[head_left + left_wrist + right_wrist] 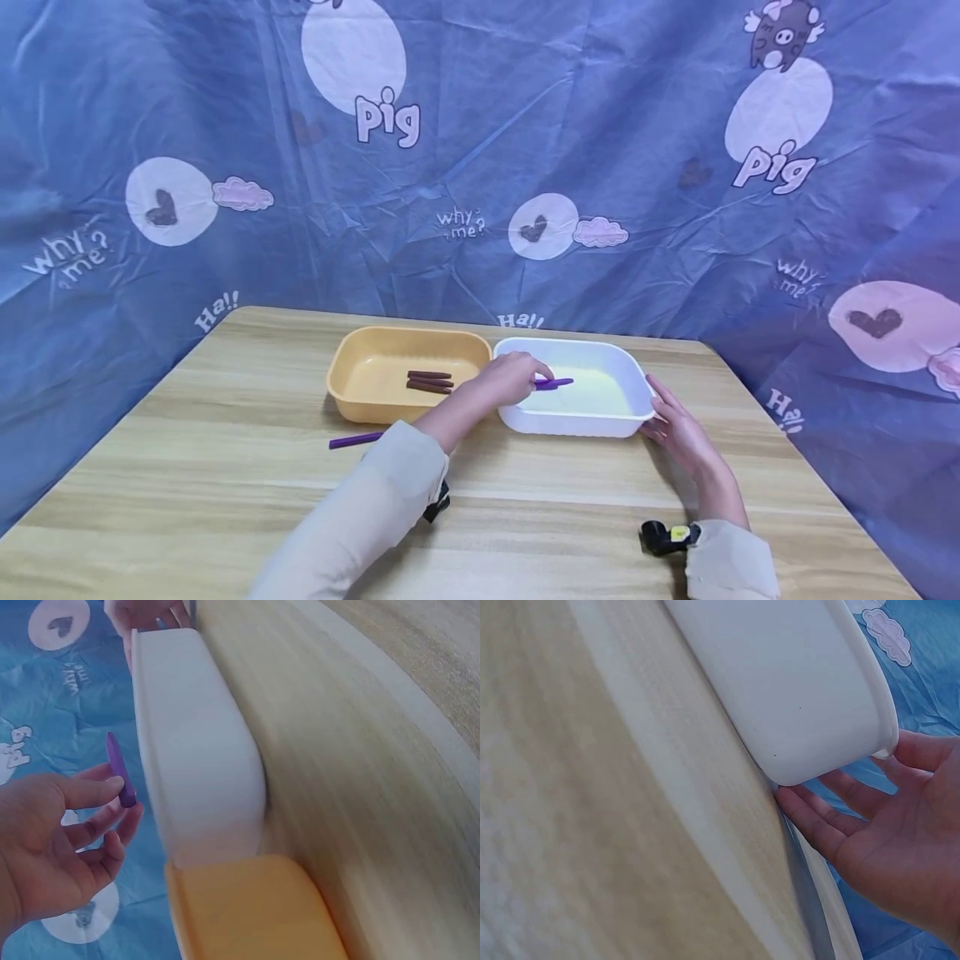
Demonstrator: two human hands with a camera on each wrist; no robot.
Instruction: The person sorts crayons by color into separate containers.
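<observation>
My left hand (512,379) reaches over the near left part of the white bin (573,427), pinching a purple crayon (120,772) between thumb and fingers. In the head view a second purple piece shows just under the held one, partly hidden. At the bin's right end, my right hand (681,429) rests its thumb by the rim and its extended fingers (814,817) against the lower corner. Several brown crayons (430,382) lie in the yellow bin (360,412). Another purple crayon (354,440) lies on the table in front of that bin, partly behind the left sleeve.
Both bins stand side by side on the wooden table (187,467), the yellow one left of the white one. A blue printed cloth (450,167) hangs behind and around the table. Each wrist wears a black camera mount (663,537).
</observation>
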